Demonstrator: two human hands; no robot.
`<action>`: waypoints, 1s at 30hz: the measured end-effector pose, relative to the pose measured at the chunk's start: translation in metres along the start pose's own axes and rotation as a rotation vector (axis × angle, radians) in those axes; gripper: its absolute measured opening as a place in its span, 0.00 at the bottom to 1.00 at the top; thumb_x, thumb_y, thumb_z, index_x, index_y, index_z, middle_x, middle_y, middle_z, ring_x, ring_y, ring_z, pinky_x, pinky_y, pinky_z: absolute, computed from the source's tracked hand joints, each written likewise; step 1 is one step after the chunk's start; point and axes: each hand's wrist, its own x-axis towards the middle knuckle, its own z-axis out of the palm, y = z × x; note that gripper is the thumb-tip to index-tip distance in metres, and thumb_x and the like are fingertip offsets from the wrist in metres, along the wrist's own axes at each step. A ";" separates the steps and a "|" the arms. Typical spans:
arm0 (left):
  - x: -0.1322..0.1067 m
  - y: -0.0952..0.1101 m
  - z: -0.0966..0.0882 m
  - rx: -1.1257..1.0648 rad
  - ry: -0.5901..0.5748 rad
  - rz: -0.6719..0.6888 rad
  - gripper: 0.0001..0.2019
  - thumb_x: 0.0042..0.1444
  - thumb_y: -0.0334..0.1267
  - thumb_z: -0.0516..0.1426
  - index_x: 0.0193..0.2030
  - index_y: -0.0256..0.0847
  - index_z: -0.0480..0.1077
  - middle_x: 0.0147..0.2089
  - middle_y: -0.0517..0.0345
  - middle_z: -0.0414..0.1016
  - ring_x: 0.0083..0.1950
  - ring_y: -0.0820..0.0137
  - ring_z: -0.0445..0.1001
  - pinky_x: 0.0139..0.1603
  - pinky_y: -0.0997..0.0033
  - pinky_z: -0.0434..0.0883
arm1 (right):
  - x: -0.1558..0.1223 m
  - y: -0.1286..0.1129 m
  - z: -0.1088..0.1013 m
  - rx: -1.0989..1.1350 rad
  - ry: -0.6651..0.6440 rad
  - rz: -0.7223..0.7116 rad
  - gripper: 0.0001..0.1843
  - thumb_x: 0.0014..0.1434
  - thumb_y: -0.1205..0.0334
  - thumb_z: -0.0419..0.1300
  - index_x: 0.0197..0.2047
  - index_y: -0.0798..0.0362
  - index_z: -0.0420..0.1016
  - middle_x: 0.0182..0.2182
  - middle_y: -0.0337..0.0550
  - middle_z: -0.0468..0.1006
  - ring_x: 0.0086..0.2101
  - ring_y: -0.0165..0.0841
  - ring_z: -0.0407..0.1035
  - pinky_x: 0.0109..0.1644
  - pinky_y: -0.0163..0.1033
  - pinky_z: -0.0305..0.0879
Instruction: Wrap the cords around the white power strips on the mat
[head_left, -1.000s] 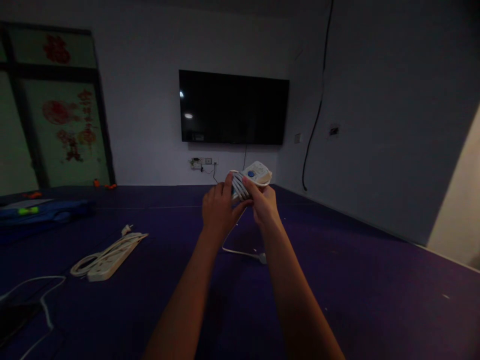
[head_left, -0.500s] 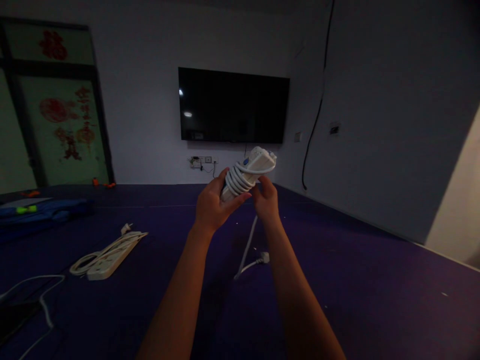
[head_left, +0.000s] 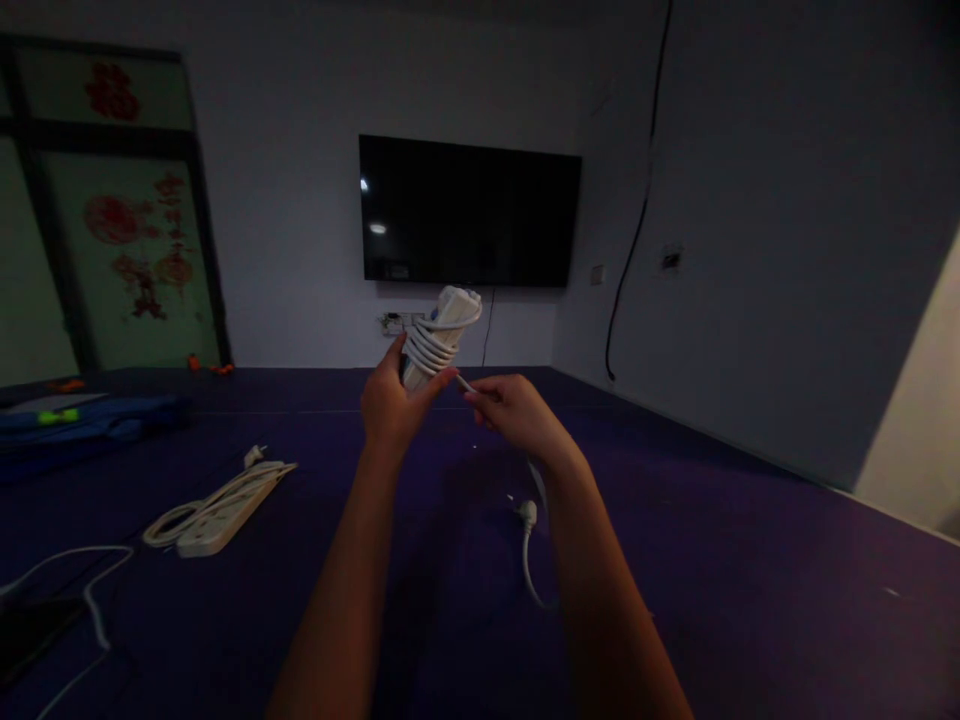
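My left hand (head_left: 391, 405) is closed round a white power strip (head_left: 441, 330), held up nearly upright in front of me with several turns of its own white cable wound about it. Just to the right and lower, my right hand (head_left: 510, 410) pinches the loose stretch of that cable (head_left: 465, 384) close to the strip. The rest of the cable hangs down behind my right forearm, and its plug (head_left: 528, 514) dangles above the purple floor.
A second white power strip (head_left: 217, 506) with a coiled cable lies on the purple floor (head_left: 750, 560) at the left. A thin white cable (head_left: 82, 580) trails at the far left. A dark television (head_left: 469, 212) hangs on the far wall. Blue things (head_left: 82, 425) lie at the left.
My left hand has swung the strip left and more upright. My right hand dropped from the strip's end, now pinching the cable lower down; the plug has swung nearer.
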 end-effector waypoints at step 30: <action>0.002 -0.004 0.020 -0.499 -0.088 -0.126 0.36 0.34 0.51 0.67 0.50 0.33 0.72 0.46 0.46 0.76 0.45 0.62 0.74 0.47 0.63 0.70 | -0.003 -0.013 -0.005 -0.196 0.090 -0.092 0.16 0.58 0.71 0.52 0.19 0.56 0.68 0.16 0.36 0.67 0.21 0.24 0.59 0.29 0.32 0.50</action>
